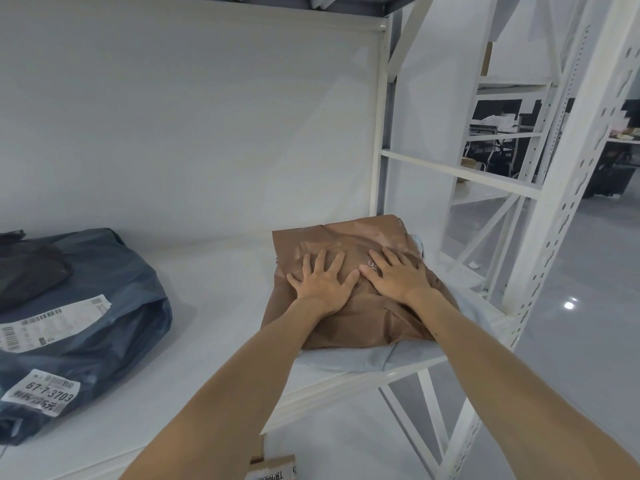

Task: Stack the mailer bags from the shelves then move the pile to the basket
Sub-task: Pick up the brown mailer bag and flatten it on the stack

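Observation:
A brown mailer bag (pixel 349 317) lies on top of a pale grey mailer bag (pixel 377 356) at the right end of the white shelf (pixel 214 306). My left hand (pixel 323 284) and my right hand (pixel 398 277) both press flat on the brown bag, fingers spread and straight, side by side. At the left of the shelf lies a bulky dark blue mailer bag (pixel 104 299) with white shipping labels, and a black bag (pixel 31 268) rests on its far left part.
White metal shelf uprights (pixel 550 216) and cross braces stand at the right. A brown cardboard piece with a label (pixel 272 469) shows on the level below. Behind the rack are a glossy floor and dark furniture.

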